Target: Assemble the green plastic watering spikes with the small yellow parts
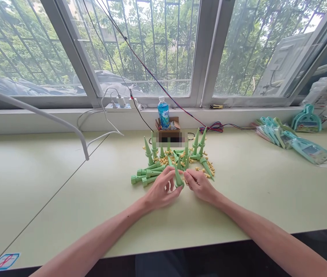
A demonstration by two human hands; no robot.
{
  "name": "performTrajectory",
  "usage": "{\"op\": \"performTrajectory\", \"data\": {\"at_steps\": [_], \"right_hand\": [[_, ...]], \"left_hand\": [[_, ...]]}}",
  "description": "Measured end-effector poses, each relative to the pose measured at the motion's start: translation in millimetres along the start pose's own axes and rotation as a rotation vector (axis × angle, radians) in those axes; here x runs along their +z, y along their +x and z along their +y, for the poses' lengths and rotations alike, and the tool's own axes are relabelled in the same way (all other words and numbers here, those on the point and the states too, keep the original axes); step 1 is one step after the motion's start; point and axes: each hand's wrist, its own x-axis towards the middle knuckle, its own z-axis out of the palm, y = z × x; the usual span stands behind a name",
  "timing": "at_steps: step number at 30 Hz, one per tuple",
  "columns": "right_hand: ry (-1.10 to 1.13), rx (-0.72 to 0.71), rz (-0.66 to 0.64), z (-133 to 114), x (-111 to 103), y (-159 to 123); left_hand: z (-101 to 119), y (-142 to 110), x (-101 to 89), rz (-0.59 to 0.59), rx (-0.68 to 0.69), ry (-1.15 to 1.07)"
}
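Partway there, I reckon

Left hand [162, 188] is gripping a green tapered plastic spike [178, 177] low over the pale-green tabletop [65, 200]. Right hand [200, 185] is bunched beside it, can't tell on what. Similar green plastic spikes [202, 143] stand behind, seemingly done, but loose yellow plastic pegs [160, 161] and green plastic tubes [153, 174] lying around suggest plenty left.

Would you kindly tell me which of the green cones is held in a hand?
The upward-pointing cone in the left hand, nearest the person; the other green cones stand or lie farther back.
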Motion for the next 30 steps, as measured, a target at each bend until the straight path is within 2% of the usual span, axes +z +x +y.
{"op": "performTrajectory", "data": {"at_steps": [7,18,30], "right_hand": [[0.054,0.022,0.017,1,0,1],[0.043,0.016,0.061,2,-1,0],[-0.040,-0.055,0.100,2,-2,2]], "left_hand": [[-4,-1,6.7,0.122,0.137,0.180],[-8,3,7.4,0.332,-0.016,0.197],[4,6,-0.7,0.146,-0.019,0.105]]}}
